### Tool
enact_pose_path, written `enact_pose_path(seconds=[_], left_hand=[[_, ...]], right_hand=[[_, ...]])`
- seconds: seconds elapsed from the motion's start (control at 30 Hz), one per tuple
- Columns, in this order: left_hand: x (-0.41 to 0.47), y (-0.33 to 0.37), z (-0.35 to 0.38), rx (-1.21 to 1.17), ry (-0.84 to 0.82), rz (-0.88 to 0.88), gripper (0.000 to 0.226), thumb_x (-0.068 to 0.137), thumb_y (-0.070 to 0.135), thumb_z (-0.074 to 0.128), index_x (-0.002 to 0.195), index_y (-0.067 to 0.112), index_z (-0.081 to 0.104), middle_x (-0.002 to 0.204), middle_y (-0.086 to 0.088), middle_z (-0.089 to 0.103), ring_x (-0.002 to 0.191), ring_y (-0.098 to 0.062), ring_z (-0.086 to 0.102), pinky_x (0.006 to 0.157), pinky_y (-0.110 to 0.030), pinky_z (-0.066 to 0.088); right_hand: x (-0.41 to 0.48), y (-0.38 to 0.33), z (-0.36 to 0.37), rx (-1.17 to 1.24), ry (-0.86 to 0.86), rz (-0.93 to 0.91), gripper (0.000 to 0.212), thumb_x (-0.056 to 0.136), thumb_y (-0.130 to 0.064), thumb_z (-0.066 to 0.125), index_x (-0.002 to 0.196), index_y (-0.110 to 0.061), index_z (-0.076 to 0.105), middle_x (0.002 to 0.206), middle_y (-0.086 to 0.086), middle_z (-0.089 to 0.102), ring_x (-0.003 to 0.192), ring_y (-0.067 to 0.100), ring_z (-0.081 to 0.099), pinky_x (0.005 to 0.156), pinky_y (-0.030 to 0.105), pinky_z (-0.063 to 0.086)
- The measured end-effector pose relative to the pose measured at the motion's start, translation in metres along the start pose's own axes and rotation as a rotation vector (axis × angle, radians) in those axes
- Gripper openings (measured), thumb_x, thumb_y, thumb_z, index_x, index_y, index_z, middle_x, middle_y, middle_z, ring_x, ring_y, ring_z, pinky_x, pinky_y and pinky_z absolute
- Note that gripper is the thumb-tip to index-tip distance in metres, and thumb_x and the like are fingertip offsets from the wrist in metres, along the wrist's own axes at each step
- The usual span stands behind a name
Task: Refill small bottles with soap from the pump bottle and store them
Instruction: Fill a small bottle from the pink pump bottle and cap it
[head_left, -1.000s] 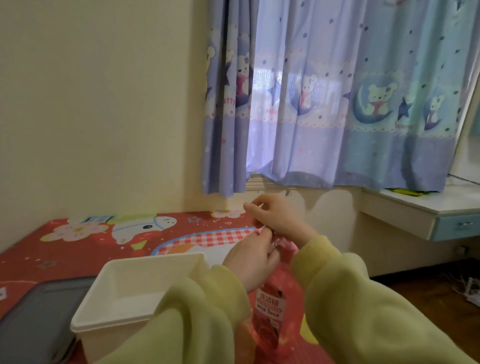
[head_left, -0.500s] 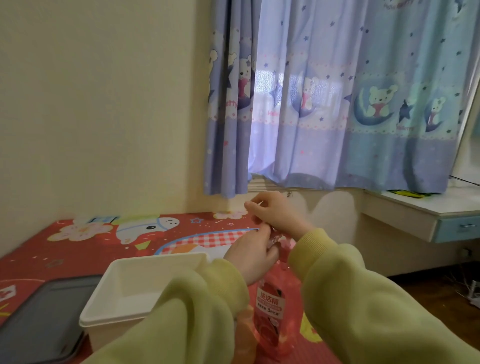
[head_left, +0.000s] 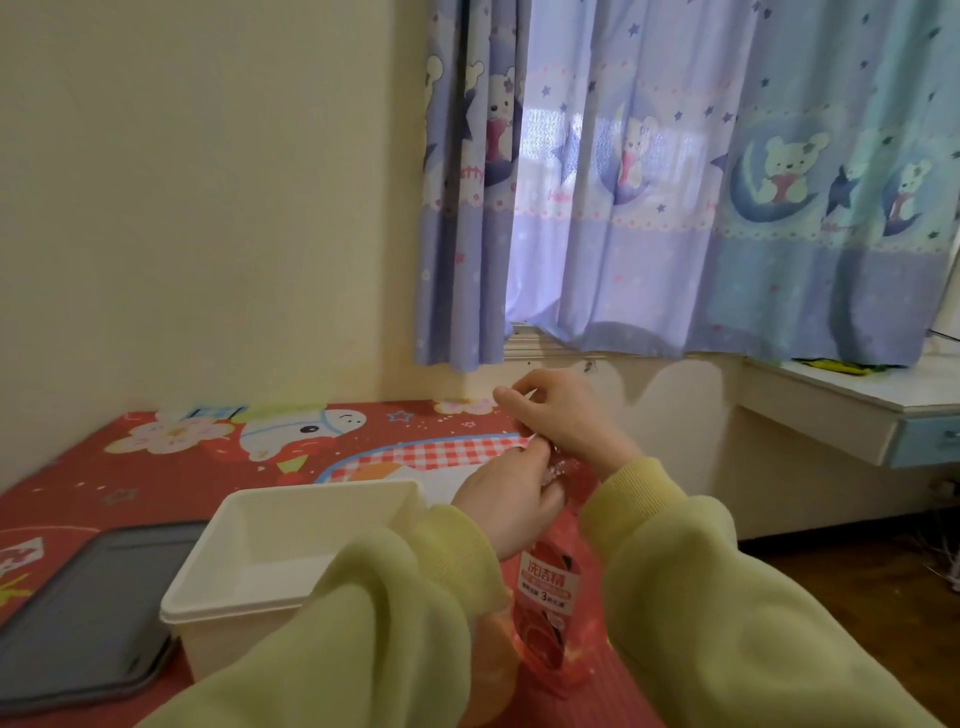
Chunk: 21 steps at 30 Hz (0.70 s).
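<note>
The red pump bottle stands on the red patterned table, its top hidden behind my hands. My left hand is curled round a small clear bottle, of which only a glint shows. Just above and touching it, my right hand has its fingers curled and pinches the top of the small bottle. I cannot see the cap itself. Both arms wear pale yellow sleeves.
An open white plastic bin stands left of my hands, with a grey lid lying flat further left. A wall and blue bear-print curtains are behind the table. A white desk with a blue drawer is at the right.
My hands stay together over the pump bottle. My right fingers shift slightly on the small bottle's top. My head has moved a little, so the bin sits more to the right.
</note>
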<state>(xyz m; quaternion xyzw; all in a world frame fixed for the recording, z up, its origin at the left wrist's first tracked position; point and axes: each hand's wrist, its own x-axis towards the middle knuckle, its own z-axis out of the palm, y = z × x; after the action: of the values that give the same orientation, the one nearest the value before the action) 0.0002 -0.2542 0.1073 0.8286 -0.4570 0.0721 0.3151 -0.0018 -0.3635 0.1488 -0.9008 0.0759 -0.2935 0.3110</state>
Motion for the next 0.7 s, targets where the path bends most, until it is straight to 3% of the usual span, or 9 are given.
enact_pose_path(seconds=[0.17, 0.27, 0.4, 0.7], left_hand=[[0.002, 0.003, -0.007, 0.004, -0.01, 0.005, 0.022, 0.092, 0.022, 0.041, 0.106, 0.005, 0.047, 0.098, -0.016, 0.06, 0.09, -0.033, 0.056, 0.068, -0.035, 0.039], [0.002, 0.006, -0.011, -0.006, 0.0, 0.009, 0.022, 0.093, 0.022, 0.042, 0.106, 0.005, 0.048, 0.096, -0.015, 0.06, 0.091, -0.032, 0.057, 0.071, -0.037, 0.042], [0.0, 0.005, -0.006, -0.046, 0.021, 0.034, 0.009, 0.091, 0.02, 0.042, 0.091, 0.011, 0.042, 0.087, -0.015, 0.057, 0.086, -0.034, 0.055, 0.069, -0.039, 0.04], [0.0, -0.003, 0.004, -0.066, 0.009, 0.006, 0.021, 0.092, 0.022, 0.042, 0.107, 0.009, 0.048, 0.092, -0.015, 0.061, 0.085, -0.031, 0.058, 0.075, -0.044, 0.048]], right_hand=[[0.003, -0.008, -0.005, -0.039, -0.048, 0.017, 0.029, 0.088, -0.032, 0.059, 0.088, -0.005, 0.067, 0.081, 0.012, 0.07, 0.073, 0.018, 0.06, 0.071, 0.03, 0.047], [0.005, -0.01, -0.009, -0.031, -0.059, 0.013, 0.028, 0.088, -0.03, 0.058, 0.087, -0.004, 0.067, 0.082, 0.013, 0.071, 0.073, 0.018, 0.061, 0.075, 0.034, 0.05], [0.003, -0.007, -0.008, -0.009, -0.049, -0.004, 0.03, 0.088, -0.032, 0.059, 0.086, -0.004, 0.067, 0.077, 0.008, 0.067, 0.072, 0.018, 0.059, 0.07, 0.029, 0.048], [0.0, 0.001, 0.001, -0.021, -0.039, 0.0, 0.034, 0.087, -0.039, 0.059, 0.092, -0.006, 0.067, 0.078, 0.005, 0.066, 0.075, 0.017, 0.06, 0.074, 0.029, 0.047]])
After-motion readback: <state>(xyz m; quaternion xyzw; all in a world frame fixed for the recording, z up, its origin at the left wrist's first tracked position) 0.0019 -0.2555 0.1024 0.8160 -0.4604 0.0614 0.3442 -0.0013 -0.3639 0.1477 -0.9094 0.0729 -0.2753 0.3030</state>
